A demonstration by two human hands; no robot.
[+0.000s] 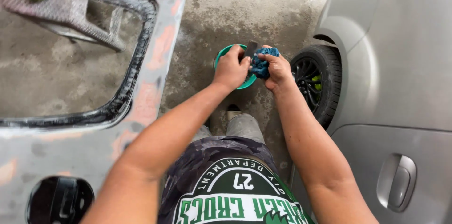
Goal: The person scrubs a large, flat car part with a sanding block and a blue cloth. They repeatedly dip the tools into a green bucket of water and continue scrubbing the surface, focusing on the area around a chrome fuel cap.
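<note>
Just above the middle of the frame, the left hand [230, 68] and the right hand [278, 70] meet over a green bowl [246, 83] that sits on the concrete floor [263, 3]. The left hand's fingers are closed on a small dark flat piece [251, 48] that sticks up between the hands; what it is cannot be made out. The right hand's fingers are clamped around a crumpled blue rag [261, 64], which touches the flat piece. Most of the bowl is hidden under the hands, with only arcs of its rim showing. The working space is a narrow strip of floor: on the left a detached grey car door [160, 68] with sanded patches and an empty window opening takes up the whole side, its edge near the left forearm; on the right a grey car [400, 54] closes in, its black wheel [314, 80] just beside the right wrist. Open floor lies only at the top centre. The car's body and door handle [398, 181] are cut off at the right and bottom edges, and the person's legs hide the floor below the hands.
</note>
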